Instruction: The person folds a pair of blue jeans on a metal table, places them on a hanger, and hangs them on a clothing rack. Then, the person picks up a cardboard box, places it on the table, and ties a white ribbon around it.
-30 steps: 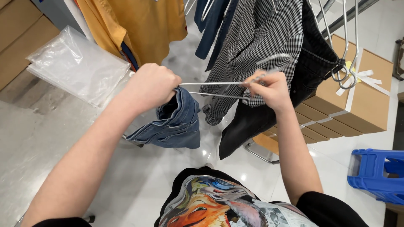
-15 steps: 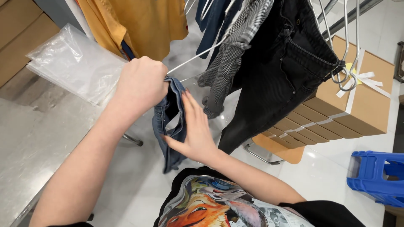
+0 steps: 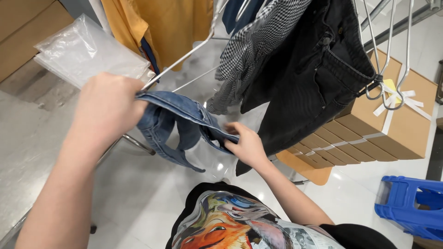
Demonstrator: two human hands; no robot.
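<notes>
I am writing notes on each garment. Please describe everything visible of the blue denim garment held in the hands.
The blue denim garment looks like faded, medium-blue jeans cloth with stitched seams and a folded band. It hangs crumpled between both hands: the left hand grips one end together with a thin metal hanger wire, and the right hand holds the other end. Loose parts droop below.

Garment stockroom / clothing packing area, not a home.

Clothes on wire hangers (image 3: 387, 55) along a metal rail: black jeans (image 3: 314, 78), checked top (image 3: 258, 50), mustard shirt (image 3: 161, 27). Stacked taped cardboard boxes (image 3: 383, 124), clear poly bags (image 3: 87, 50) on a steel worktable (image 3: 27, 138), glossy white floor (image 3: 138, 203), blue plastic step stool (image 3: 410, 207).
</notes>
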